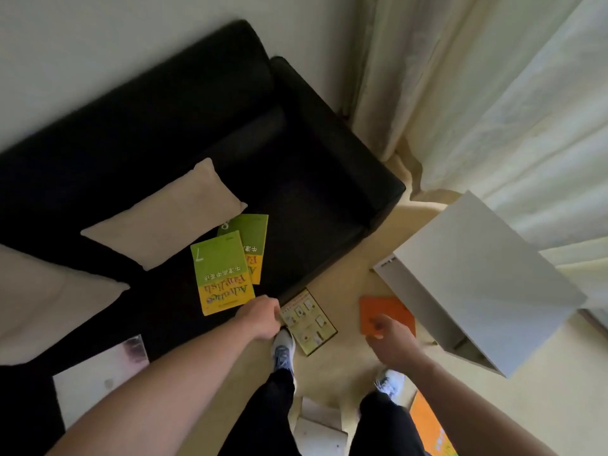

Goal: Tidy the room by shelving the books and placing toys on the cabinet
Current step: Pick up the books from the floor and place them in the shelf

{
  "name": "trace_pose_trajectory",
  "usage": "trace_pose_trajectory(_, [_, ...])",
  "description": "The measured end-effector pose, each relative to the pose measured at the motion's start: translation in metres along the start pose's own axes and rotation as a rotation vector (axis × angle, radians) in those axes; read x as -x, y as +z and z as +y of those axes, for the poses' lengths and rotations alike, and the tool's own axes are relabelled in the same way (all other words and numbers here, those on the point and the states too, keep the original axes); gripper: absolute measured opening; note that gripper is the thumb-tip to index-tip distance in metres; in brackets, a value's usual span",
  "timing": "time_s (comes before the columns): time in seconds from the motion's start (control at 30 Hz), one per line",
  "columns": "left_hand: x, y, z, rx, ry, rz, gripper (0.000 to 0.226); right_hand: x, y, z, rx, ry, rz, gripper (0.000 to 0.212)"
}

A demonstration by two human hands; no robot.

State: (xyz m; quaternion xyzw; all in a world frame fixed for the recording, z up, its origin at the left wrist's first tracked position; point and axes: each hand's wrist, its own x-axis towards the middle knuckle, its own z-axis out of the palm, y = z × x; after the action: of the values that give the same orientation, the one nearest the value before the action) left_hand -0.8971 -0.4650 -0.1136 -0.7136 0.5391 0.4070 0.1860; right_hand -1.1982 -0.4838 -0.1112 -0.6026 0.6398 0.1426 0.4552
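Black sofa w/ two beige cushions; on its seat edge lie two green-and-yellow English textbooks, no. 7 overlapping no. 8. Left hand, fingers curled, hangs just off no. 7's near corner; can't tell if it touches. A yellow picture booklet lies on the floor, then an orange book under the right hand, loosely spread, holding nothing. White cabinet at right.
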Motion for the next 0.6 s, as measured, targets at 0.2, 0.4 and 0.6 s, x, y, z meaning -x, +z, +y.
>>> trace_pose_trajectory(0.2, [-0.101,0.086,0.018,0.114,-0.015,-0.081,0.039,-0.096,0.062,0.046,-0.015,0.065,-0.136,0.045])
trace_pose_trajectory(0.4, [-0.255,0.2,0.017,0.133,-0.072,-0.15,0.044,-0.246,0.139,0.124,0.025,0.061,-0.108,0.046])
trace_pose_trajectory(0.6, [-0.384,0.289,0.014,-0.093,0.099,-0.234,0.035,-0.363,0.207,0.201,0.064,0.106,-0.108,0.05])
